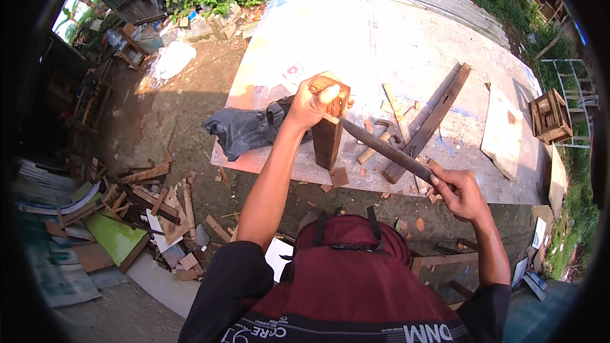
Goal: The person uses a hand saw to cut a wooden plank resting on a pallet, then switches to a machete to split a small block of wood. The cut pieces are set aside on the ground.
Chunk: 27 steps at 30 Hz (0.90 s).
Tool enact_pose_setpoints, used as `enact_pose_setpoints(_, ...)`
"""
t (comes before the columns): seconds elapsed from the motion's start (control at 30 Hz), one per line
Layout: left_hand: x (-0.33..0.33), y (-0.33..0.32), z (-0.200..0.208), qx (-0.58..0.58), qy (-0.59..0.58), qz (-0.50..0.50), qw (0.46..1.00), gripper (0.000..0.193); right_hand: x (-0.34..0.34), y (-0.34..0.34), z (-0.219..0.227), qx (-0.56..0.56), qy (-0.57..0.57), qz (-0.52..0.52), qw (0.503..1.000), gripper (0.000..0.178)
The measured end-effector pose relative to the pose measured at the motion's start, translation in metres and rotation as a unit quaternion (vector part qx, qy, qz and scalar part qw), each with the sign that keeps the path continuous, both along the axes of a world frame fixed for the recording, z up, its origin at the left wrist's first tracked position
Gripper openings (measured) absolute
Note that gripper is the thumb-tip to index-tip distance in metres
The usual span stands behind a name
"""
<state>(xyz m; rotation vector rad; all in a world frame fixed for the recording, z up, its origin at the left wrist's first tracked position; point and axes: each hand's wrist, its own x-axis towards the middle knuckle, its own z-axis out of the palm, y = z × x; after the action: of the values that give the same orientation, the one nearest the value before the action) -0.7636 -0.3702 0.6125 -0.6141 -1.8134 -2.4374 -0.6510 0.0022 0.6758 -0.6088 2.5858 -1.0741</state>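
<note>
My left hand grips the top of a thick brown wooden block, which stands upright on the near edge of the pale board. The block's upper end looks rough and reddish. In my right hand is a long, dark, flat machete-like blade, its handle end hidden in my closed fingers. Slanting up to the left, the blade has its far end at the block's right side, close to my left thumb; whether it touches the wood I cannot tell.
Beside the block lies a crumpled dark plastic bag. A long dark beam, a pale stick and small offcuts lie on the pale board. Scrap wood is heaped at left; a wooden crate stands at right.
</note>
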Motion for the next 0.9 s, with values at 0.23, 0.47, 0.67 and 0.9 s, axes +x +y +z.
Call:
enact_pose_setpoints(0.23,-0.003,-0.007,-0.002,0.021,0.007,0.031,0.999,0.046,0.000,-0.011,0.003,0.161,0.305,0.076,0.936,0.045)
enact_pose_setpoints(0.47,-0.010,-0.007,-0.003,0.015,-0.003,0.035,0.999,0.042,0.001,-0.011,-0.009,0.088,0.244,0.041,0.965,0.036)
enact_pose_setpoints(0.67,-0.010,-0.005,-0.007,0.027,-0.004,-0.041,0.999,0.042,-0.011,0.001,0.011,-0.017,-0.107,-0.016,0.994,0.033)
enact_pose_setpoints(0.9,-0.011,0.011,-0.001,0.001,-0.028,0.030,0.999,0.047,0.002,-0.004,0.038,0.228,0.299,0.107,0.920,0.052)
